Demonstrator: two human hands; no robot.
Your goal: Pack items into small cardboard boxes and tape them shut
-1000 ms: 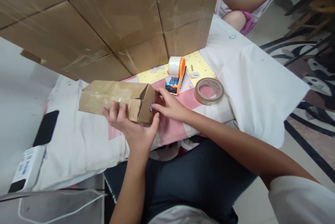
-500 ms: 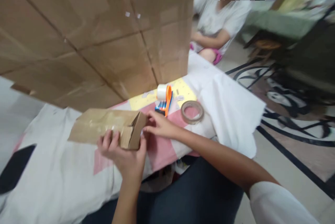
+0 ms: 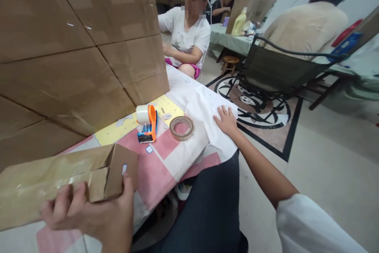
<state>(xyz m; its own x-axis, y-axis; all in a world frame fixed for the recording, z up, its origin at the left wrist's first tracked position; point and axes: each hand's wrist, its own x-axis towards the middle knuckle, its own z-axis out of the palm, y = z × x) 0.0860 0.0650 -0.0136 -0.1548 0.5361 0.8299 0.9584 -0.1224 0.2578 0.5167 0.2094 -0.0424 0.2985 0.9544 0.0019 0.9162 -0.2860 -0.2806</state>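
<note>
My left hand (image 3: 89, 209) grips the near end of a long brown cardboard box (image 3: 74, 170), thumb on its end face and fingers along its side. A small white label (image 3: 124, 169) shows on that end face beside my thumb. My right hand (image 3: 227, 120) lies with spread fingers on the white cloth (image 3: 198, 107) at the table's right edge, holding nothing. Between the hands, a roll of brown tape (image 3: 181, 128) lies flat. Left of it stands an orange tape dispenser (image 3: 152, 122) with a white roll (image 3: 143, 114) and a blue part.
Large stacked cardboard cartons (image 3: 74, 67) rise at the back left of the table. A person in a white shirt (image 3: 189, 36) sits beyond the far edge. A folding chair (image 3: 272, 71) with another person stands right, on a panda-patterned floor (image 3: 248, 99).
My right hand has left the box's end and moved right onto the white cloth. My left hand still holds the box. The view has swung right, and a white label shows on the box's end.
</note>
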